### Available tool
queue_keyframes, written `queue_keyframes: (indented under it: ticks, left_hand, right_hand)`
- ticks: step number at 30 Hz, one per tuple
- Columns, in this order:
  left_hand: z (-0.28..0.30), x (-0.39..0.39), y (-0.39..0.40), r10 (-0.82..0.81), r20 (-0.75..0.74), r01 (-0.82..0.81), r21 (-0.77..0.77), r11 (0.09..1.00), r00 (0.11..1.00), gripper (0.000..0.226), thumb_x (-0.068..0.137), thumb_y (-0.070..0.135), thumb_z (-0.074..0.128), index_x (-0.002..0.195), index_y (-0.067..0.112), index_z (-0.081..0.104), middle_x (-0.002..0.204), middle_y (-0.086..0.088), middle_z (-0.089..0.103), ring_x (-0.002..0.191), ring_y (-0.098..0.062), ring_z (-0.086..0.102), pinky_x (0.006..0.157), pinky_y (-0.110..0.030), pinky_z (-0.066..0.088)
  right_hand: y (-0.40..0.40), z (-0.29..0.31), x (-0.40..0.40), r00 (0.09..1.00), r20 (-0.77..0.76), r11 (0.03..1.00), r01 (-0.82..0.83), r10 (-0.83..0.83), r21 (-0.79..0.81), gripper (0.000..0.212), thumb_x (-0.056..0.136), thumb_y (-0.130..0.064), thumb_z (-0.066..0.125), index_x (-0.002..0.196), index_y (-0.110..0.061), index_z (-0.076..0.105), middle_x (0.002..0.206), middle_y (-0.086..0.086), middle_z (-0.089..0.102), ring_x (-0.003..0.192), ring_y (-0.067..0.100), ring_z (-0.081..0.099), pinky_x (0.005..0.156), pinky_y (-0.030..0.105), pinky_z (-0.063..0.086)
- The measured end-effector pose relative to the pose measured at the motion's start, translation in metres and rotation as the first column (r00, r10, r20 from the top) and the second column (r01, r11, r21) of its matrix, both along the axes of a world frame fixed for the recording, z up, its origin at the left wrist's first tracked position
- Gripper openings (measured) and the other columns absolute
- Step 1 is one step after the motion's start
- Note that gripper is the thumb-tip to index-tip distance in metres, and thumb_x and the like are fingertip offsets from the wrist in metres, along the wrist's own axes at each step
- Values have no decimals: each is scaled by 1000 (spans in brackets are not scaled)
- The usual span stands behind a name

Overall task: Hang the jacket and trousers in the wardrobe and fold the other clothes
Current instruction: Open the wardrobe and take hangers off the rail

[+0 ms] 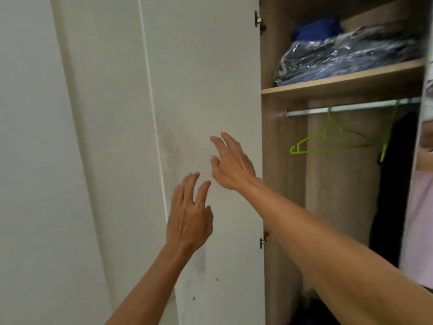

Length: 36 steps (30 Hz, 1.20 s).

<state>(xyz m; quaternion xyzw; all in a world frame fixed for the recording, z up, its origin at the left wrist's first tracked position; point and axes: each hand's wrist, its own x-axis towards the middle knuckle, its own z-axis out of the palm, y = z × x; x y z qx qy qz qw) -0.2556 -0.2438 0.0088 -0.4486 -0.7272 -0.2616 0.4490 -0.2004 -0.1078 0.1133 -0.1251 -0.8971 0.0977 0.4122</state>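
While both the left hand [189, 214] and right hand [230, 163] reach empty, fingers spread, at the white door [206, 90], wardrobe [283, 160] stands open: green hangers [332, 137] bare on rail's left end; jacket and trousers not in view; hanging and folding judged outstanding.

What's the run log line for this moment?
left hand open, empty | right hand open, empty | wardrobe door open | green hanger on rail, bare

wardrobe [283, 160]: brown wood inside, standing open
white door [206, 90]: swung wide open to the left
green hanger [332, 139]: bare, hanging on the silver rail [351, 108]
dark garment [396, 184]: hanging at the right, too dark to name
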Motion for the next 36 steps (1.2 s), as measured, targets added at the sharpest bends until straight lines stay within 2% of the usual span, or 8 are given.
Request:
queue_keyframes:
  ticks: [5,9,12,18,24,28,32,36]
  left_hand:
    - [-23,39,48,-232,274,251,-34,967,933,66,82,14,75,141,13,46,154,-15,36,135,-35,46,102,-47,50]
    - [-35,70,99,-340,426,419,-107,901,839,69,86,19,70,146,18,35,159,-4,21,132,-26,47,92,-43,55]
    - [-38,104,144,-457,462,569,-135,811,760,66,87,23,67,145,18,35,153,-4,25,132,-25,45,100,-37,49]
    - [-32,165,233,-603,587,775,-68,628,540,63,90,27,67,145,21,36,147,1,31,127,-20,50,105,-37,47]
    - [-12,202,311,-594,698,843,-24,538,399,70,99,31,58,156,15,20,157,-2,29,143,-17,32,101,-12,19]
    - [-3,219,356,-614,755,900,75,429,230,71,99,41,55,157,18,22,154,1,40,142,-19,40,118,-34,31]
    - [1,227,378,-609,785,950,93,297,114,46,98,30,57,141,18,44,116,-2,64,108,-18,62,95,-33,51]
    - [3,224,381,-618,785,952,148,269,52,16,96,29,62,102,17,53,89,-2,66,81,-14,64,72,-25,48]
  right_hand:
    - [29,-18,69,965,5,964,260,-261,54,48,97,-25,52,144,-21,44,153,2,35,140,24,33,106,49,43]
    - [61,-16,131,872,64,872,479,-485,99,38,90,-27,56,127,-19,59,134,2,49,127,26,44,98,46,46]
    - [92,-8,179,766,102,772,624,-635,119,37,88,-28,56,123,-16,61,130,6,50,126,29,43,96,49,46]
    - [161,12,247,587,-1,580,800,-809,152,52,85,-23,63,136,-20,52,157,8,30,145,32,25,113,58,33]
    - [219,36,270,452,-81,405,854,-888,328,89,81,-23,65,158,-27,19,167,6,-16,152,36,-18,119,64,12]
    - [246,42,272,393,-109,324,861,-913,393,89,83,-37,63,158,-31,16,166,6,-20,150,39,-21,115,69,12]
    - [255,38,265,339,-141,251,867,-930,431,91,76,-26,70,156,-27,25,166,12,-18,149,46,-19,113,74,12]
    - [252,37,263,326,-158,229,867,-932,442,91,77,-14,70,156,-20,26,166,15,-15,149,47,-16,112,74,13]
